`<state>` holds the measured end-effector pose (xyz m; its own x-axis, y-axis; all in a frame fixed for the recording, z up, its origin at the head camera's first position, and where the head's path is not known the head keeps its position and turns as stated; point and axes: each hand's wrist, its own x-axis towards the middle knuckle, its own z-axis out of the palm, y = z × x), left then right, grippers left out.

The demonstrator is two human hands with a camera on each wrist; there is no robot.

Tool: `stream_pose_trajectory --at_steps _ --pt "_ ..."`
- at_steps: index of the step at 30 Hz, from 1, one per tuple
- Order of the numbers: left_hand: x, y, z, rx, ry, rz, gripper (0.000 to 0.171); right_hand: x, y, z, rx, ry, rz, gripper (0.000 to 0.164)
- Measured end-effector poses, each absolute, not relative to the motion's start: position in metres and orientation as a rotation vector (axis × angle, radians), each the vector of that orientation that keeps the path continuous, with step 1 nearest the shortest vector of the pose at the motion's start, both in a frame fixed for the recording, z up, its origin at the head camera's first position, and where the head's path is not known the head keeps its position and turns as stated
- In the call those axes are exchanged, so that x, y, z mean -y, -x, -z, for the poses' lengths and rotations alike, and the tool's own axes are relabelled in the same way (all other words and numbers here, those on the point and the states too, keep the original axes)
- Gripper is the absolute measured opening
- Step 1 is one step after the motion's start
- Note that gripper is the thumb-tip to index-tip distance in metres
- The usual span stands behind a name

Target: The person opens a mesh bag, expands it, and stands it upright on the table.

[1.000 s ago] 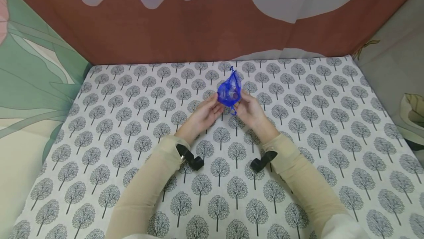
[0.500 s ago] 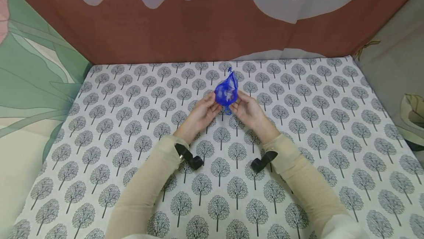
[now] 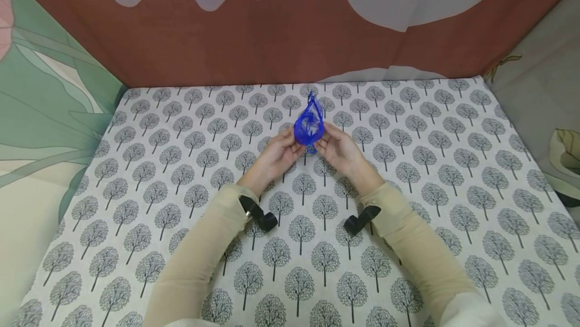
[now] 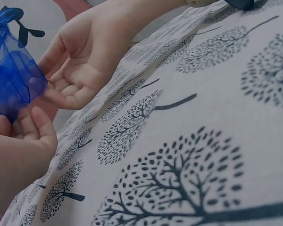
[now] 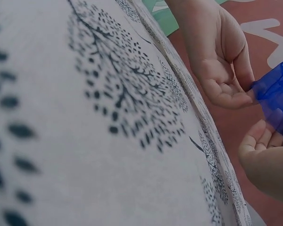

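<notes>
A sheer blue drawstring pouch [image 3: 309, 128] is held up between both hands above the middle of the table, its gathered, pointed top upward and a blue cord loop hanging below. My left hand [image 3: 277, 152] pinches the pouch's left side with thumb and fingertips. From the other side my right hand [image 3: 341, 151] pinches its right edge, palm turned inward. In the left wrist view the pouch [image 4: 16, 75] looks bulged at the bottom; what lies inside cannot be made out. The right wrist view cuts the pouch [image 5: 276, 92] off at its edge.
A white cloth with dark tree prints [image 3: 299, 261] covers the table. Behind it stands a reddish-brown fabric backdrop [image 3: 272, 45]. Patterned hangings close off the left side [image 3: 50, 100] and the right side [image 3: 539, 65]. Black wrist mounts [image 3: 260, 215] sit on both sleeves.
The pouch has shifted slightly left and turned a little between my fingers, its tip now more upright. My hands moved slightly with it; the grip on both sides stays.
</notes>
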<state>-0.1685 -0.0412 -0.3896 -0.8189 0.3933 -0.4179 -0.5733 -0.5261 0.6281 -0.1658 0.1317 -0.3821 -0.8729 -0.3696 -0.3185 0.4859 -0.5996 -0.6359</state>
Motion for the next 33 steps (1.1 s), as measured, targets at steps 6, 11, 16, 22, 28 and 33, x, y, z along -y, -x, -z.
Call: stream_pose_trajectory --at_steps 6,11,16,22,28,33 --pt "0.042 0.171 0.39 -1.06 0.348 -2.334 0.023 -0.133 0.167 0.382 -1.149 -0.217 2.378 0.024" --pt "0.042 0.172 0.39 -1.114 0.378 -2.312 0.028 -0.134 0.167 0.382 -1.248 -0.199 2.33 0.02" --pt "0.042 0.172 0.392 -1.136 0.414 -2.321 0.042 -0.137 0.166 0.382 -1.396 -0.2 2.256 0.015" --pt "0.043 0.171 0.393 -1.134 0.489 -2.346 0.046 -0.139 0.165 0.375 -1.608 -0.17 2.233 0.013" --pt "0.043 0.171 0.392 -1.127 0.517 -2.369 0.05 -0.142 0.164 0.365 -1.953 -0.056 2.116 0.041" --pt "0.043 0.171 0.392 -1.119 0.51 -2.372 0.048 -0.144 0.164 0.36 -2.156 -0.017 1.98 0.046"
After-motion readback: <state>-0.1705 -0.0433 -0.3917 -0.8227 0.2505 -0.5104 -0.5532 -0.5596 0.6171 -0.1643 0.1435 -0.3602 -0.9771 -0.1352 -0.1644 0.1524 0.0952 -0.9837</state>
